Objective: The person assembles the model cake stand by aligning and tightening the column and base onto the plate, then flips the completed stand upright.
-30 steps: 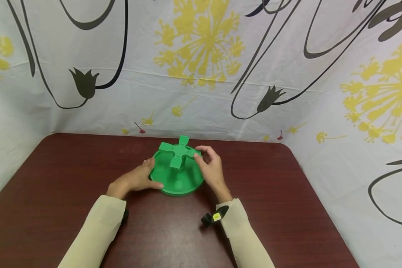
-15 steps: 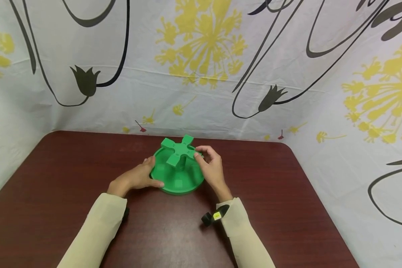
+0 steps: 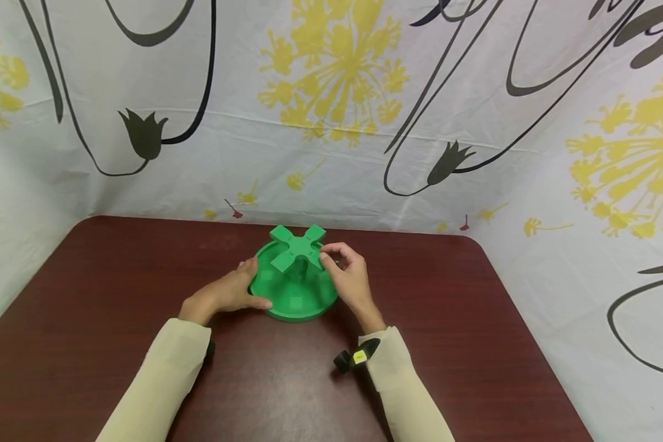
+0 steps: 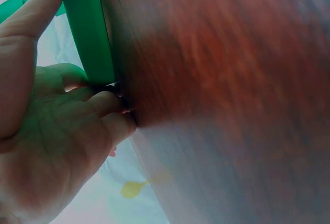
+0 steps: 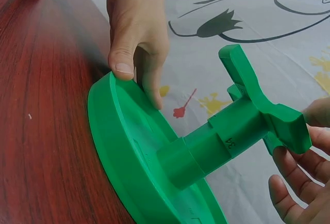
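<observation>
A green round dish (image 3: 295,307) with a raised rim lies on the table. From its middle rises a green post (image 5: 206,146), marked "3A" in the right wrist view. On top of the post is a green cross-shaped piece (image 3: 298,245) with arms spread outward. My left hand (image 3: 226,291) holds the dish's left rim, thumb at the front and fingers round the back; the left wrist view shows the fingertips low against the rim. Thumb and fingers of my right hand (image 3: 350,279) pinch one arm of the cross at its right side.
The dark reddish-brown table (image 3: 420,344) has rounded far corners. A white cloth (image 3: 215,178) with yellow and grey flower prints hangs behind and on both sides. A small black device with a yellow label (image 3: 359,356) sits at the right wrist.
The cross-shaped piece has turned clockwise as seen from above, its far arm swinging right. Both hands stay in nearly the same places, and the dish stays put.
</observation>
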{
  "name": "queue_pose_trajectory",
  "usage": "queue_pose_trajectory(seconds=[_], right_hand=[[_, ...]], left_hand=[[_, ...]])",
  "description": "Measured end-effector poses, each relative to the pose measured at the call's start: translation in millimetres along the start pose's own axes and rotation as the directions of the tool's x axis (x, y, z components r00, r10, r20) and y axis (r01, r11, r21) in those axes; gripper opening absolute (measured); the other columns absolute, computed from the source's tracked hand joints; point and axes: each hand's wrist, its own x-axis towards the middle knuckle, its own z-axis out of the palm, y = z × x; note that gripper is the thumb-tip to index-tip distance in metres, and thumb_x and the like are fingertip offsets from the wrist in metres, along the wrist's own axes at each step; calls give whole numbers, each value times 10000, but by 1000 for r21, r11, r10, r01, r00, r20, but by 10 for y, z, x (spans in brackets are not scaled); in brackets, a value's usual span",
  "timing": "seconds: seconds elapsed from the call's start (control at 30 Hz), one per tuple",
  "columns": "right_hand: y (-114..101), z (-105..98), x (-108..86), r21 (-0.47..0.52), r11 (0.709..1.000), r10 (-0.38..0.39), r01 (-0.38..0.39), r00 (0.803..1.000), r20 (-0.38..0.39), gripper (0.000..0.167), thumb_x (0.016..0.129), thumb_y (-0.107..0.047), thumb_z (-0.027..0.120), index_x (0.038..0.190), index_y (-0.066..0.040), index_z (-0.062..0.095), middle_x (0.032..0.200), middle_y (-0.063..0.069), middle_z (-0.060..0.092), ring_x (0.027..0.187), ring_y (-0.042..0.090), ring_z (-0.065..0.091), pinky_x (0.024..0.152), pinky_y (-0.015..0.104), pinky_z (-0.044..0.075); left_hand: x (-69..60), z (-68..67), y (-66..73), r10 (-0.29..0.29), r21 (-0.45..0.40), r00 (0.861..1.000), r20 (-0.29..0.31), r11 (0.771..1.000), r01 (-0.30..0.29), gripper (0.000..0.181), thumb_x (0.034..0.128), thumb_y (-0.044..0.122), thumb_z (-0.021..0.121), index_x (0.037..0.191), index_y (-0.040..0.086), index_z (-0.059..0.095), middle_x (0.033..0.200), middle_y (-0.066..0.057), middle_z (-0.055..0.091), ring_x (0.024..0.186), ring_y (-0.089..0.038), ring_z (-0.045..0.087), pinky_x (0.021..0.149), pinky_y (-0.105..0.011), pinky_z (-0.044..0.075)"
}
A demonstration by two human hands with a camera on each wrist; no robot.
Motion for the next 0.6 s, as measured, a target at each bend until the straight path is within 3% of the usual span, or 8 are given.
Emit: queue_pose_trajectory(seconds=[0.1, 0.23, 0.37, 0.6], right_hand=[[-1, 3, -10, -33, 999, -7, 8, 1000, 17, 207, 959, -128, 667, 1121, 0, 687, 1093, 136, 687, 925, 248, 637, 766, 343, 518], [-23, 82, -47, -182, 983, 5, 4, 999, 49, 316, 931, -214, 716, 1211, -84, 651, 1177, 65, 663, 1009, 209, 626, 802, 413, 539], [-41, 186, -69, -355, 934, -26, 36, 999, 34, 409, 901, -295, 750, 1243, -105, 631, 1189, 62, 657, 898, 179, 638, 738, 354, 556], [-11, 306, -97, -495, 867, -106, 61, 992, -65, 414, 906, -352, 738, 1215, -88, 658, 1043, 103, 733, 699, 168, 664, 614, 300, 536]], left_hand=[[11, -1, -4, 3, 6, 1000, -3, 1000, -3, 1148, 873, 463, 742, 1546, -100, 1, 1618, -307, 3, 1501, -462, -3, 1194, -592, 138], [-13, 1, -14, -6, 4, 1000, -4, 1000, 6, 1152, 870, 468, 744, 1547, -100, 4, 1620, -305, 10, 1502, -460, 2, 1195, -588, 145], [-12, -6, -9, -8, -6, 1000, -10, 1000, 8, 1159, 867, 463, 749, 1543, -107, 1, 1616, -313, 11, 1499, -468, 2, 1192, -594, 146], [-23, 0, 18, 13, -23, 1000, -16, 1000, -13, 1143, 878, 443, 743, 1539, -118, -3, 1616, -314, 16, 1496, -478, 4, 1191, -601, 141]])
